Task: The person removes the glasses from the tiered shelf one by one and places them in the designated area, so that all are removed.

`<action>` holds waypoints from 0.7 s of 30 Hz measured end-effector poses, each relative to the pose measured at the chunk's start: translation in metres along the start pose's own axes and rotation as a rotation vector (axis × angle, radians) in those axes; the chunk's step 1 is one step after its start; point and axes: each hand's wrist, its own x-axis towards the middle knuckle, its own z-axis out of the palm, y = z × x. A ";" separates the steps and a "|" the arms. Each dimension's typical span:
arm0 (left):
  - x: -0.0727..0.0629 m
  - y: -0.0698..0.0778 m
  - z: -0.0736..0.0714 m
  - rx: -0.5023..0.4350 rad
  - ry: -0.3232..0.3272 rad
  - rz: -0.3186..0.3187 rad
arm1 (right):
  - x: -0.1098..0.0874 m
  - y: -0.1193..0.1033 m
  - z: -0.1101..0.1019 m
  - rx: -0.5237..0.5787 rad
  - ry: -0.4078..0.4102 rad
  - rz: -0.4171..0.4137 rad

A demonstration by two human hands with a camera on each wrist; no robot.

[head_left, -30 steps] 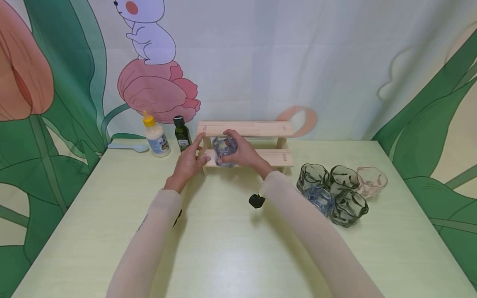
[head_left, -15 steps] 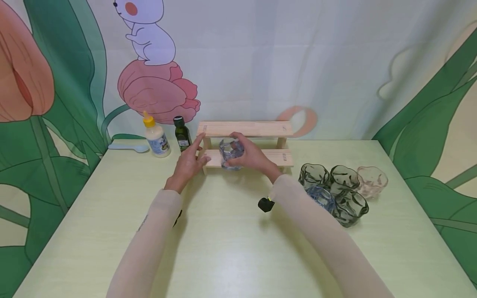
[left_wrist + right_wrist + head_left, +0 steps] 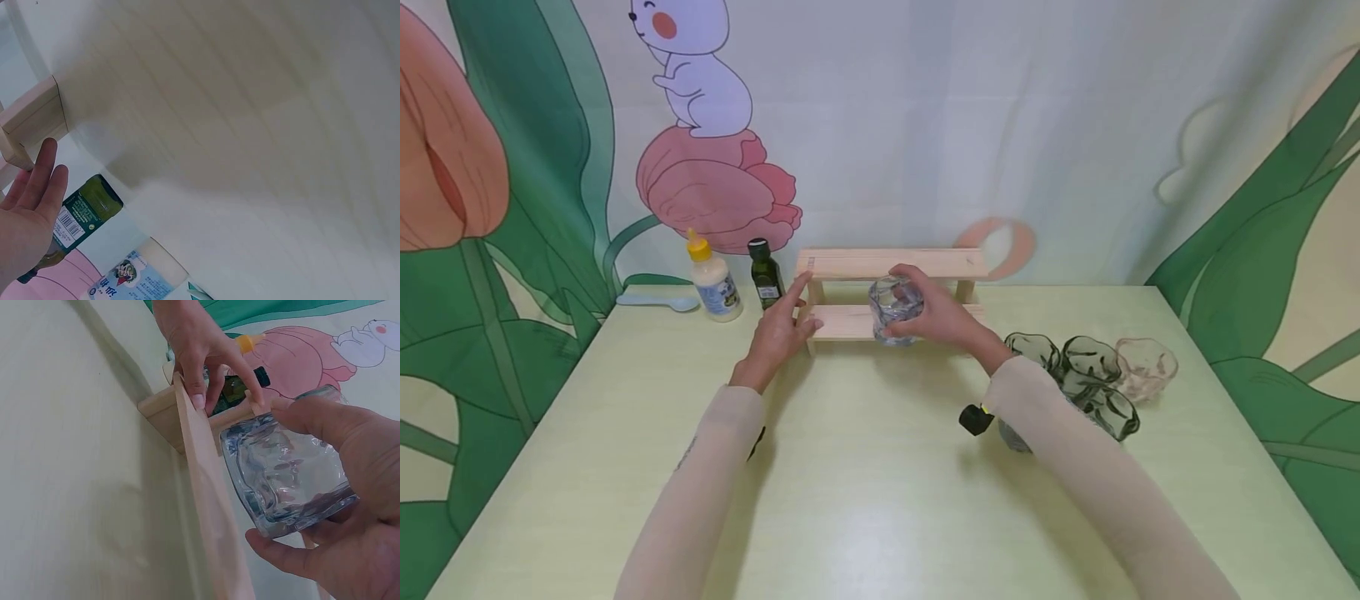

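Note:
A small two-tier wooden rack (image 3: 891, 262) stands at the back of the table. My left hand (image 3: 777, 337) holds its left end, the index finger up by the top board and the thumb at the lower one. In the left wrist view, fingers (image 3: 45, 178) touch the wooden upright. My right hand (image 3: 943, 317) grips a clear, bluish, wavy-sided drinking glass (image 3: 287, 472) between thumb and fingers. From the head view, this glass overlaps the front of the lower board, right of the rack's middle. In the right wrist view it looks tilted, close beside the board's edge.
Left of the rack are a dark green bottle (image 3: 766, 273), a cream bottle with a yellow cap (image 3: 718, 290) and a pale blue spoon (image 3: 658, 302). Right of it stand several smoky glasses (image 3: 1092, 360) and a pink one (image 3: 1146, 371); my right sleeve (image 3: 1060, 425) partly hides this group.
My right hand has moved the glass rightward along the front of the rack, from near its left end to past its middle. My left hand has stayed at the rack's left end.

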 end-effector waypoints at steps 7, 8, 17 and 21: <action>-0.002 0.001 0.000 0.003 -0.008 -0.010 | -0.023 -0.001 -0.025 -0.026 0.037 0.014; -0.002 0.001 0.000 0.007 -0.011 -0.016 | -0.026 0.000 -0.028 -0.033 0.043 0.014; 0.000 0.000 0.002 0.005 -0.025 -0.037 | -0.055 0.010 -0.048 -0.066 0.092 0.036; 0.000 0.001 0.002 0.000 -0.028 -0.031 | -0.069 0.014 -0.058 -0.069 0.120 0.046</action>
